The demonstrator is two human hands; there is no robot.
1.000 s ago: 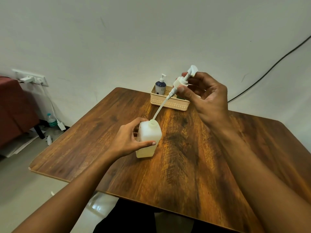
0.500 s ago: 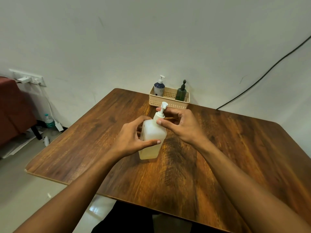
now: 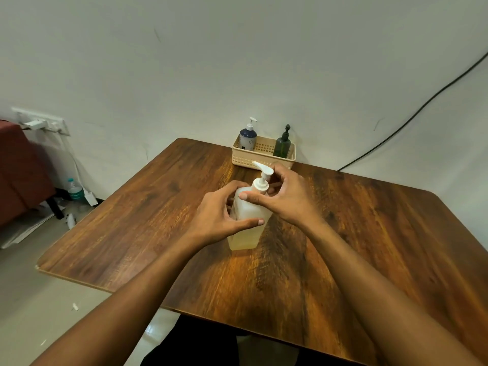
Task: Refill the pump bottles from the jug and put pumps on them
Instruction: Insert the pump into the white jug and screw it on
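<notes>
step: pump-fitting. The white pump [image 3: 262, 178] sits in the neck of the translucent bottle [image 3: 248, 220], collar down on the mouth, nozzle pointing up-left toward the basket.
left hand: left hand [image 3: 220, 216] wraps the bottle body from the left side, thumb across the near face, fingers [image 3: 260, 222] closed on it. It reads as the anti-rotation hold.
right hand: right hand [image 3: 286, 199] is at the neck, thumb tip on the near shoulder just below the collar, the other fingers curled round behind the collar and pump stem. Gripping the pump, by the look of it; the contact behind the stem is hidden.
bottle location: upright on the tabletop [image 3: 369, 247], about centre, just in front of the basket [image 3: 264, 157] but apart from it.
fill level: pale yellowish liquid shows in the lower part of the bottle; the upper part is covered by hands, so the true level is unclear.
next move (judgement): twist the collar to thread it home while the left hand keeps the body from turning. Needs the collar square on the neck; a cocked start could cross-thread. Whether it is already tight, I cannot tell.
count, pump bottles: 3. One in hand, plus a dark blue bottle [image 3: 248, 138] and a dark green bottle [image 3: 282, 146] standing in the basket at the back edge, both with pumps on.
count, pumps: 3, all mounted; no loose ones in view.
count, baskets: 1.
count, jug: 0 in view.
progress (judgement): this looks like the last bottle of the three to close.
</notes>
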